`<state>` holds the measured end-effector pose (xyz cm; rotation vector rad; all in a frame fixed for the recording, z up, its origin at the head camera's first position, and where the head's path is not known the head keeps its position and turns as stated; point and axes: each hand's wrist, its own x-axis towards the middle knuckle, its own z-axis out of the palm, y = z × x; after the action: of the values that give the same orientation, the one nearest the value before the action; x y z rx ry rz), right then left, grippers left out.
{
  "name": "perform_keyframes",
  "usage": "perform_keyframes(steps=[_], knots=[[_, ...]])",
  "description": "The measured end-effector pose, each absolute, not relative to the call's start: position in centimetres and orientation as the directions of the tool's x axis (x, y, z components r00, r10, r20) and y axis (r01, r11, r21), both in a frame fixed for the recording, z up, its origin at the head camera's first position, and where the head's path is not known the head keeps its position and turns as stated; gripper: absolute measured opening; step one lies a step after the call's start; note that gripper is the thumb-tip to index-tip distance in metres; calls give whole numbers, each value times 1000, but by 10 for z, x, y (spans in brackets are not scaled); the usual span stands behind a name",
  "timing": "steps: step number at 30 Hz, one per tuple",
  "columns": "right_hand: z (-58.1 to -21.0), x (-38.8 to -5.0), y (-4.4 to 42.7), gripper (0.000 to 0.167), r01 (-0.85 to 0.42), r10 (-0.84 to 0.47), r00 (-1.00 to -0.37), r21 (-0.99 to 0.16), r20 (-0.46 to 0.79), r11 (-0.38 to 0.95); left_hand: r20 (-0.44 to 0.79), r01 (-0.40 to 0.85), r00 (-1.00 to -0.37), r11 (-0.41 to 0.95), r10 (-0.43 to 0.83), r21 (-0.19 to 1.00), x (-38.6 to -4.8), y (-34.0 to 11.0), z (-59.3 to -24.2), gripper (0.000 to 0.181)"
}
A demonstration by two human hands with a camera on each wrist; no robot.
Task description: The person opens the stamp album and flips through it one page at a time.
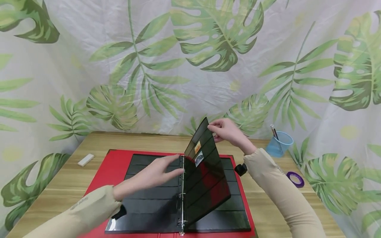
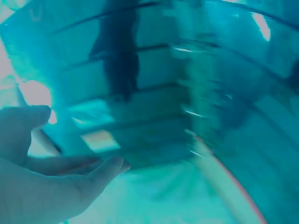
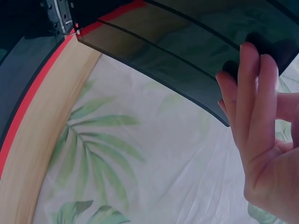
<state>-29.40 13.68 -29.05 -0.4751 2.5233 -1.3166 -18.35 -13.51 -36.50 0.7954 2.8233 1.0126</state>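
Note:
A red ring binder (image 1: 99,172) lies spread on the table with black pocket pages on both sides. One black stock page (image 1: 205,185) stands tilted up from the metal rings (image 1: 183,195), with two small stamps (image 1: 199,158) in its pockets. My right hand (image 1: 227,132) pinches that page near its upper outer corner; in the right wrist view, the fingers (image 3: 252,98) lie along its face. My left hand (image 1: 153,173) hovers over the left page (image 1: 143,211) beside the rings, fingers extended, holding nothing. The left wrist view is blurred and blue-tinted, with the thumb and fingers (image 2: 93,182) apart.
A white block resembling an eraser (image 1: 86,160) sits left of the binder. At the right are a blue mesh pen cup (image 1: 279,144) with pens and a purple tape roll (image 1: 295,179). Behind the wooden table (image 1: 131,138) hangs a leaf-patterned cloth (image 1: 160,39).

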Motion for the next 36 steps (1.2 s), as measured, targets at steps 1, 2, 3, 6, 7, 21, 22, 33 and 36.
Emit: perform_keyframes(steps=[1, 2, 3, 6, 7, 21, 22, 33, 36], knots=[[-290, -294, 134, 38, -168, -398, -915, -829, -71, 533, 117, 434, -872, 641, 474, 633, -186, -127, -357, 60], [-290, -294, 132, 38, -167, -396, -916, -832, -68, 529, 93, 403, -879, 623, 468, 670, -188, -120, -349, 60], [-290, -294, 129, 38, -167, -396, -916, -836, -65, 523, 66, 367, -886, 605, 460, 707, -190, -114, -343, 60], [-290, -295, 121, 38, -161, -388, -920, -844, -61, 513, -27, 239, -902, 552, 430, 799, -195, -98, -327, 66], [-290, -295, 118, 38, -159, -388, -920, -847, -59, 507, -48, 204, -908, 541, 416, 816, -196, -94, -323, 70], [-295, -292, 96, 36, -187, -389, -921, -881, 4, 434, -68, 83, -931, 391, 358, 916, -202, -69, -312, 55], [-296, -292, 96, 36, -186, -389, -921, -883, 5, 431, -80, 65, -929, 374, 360, 925, -201, -70, -311, 56], [-303, -289, 99, 34, -225, -405, -914, -874, 35, 432, -112, -37, -923, 205, 369, 978, -190, -87, -305, 53], [-306, -287, 103, 32, -243, -404, -913, -870, 55, 430, -135, -73, -929, 185, 345, 980, -187, -95, -304, 47]])
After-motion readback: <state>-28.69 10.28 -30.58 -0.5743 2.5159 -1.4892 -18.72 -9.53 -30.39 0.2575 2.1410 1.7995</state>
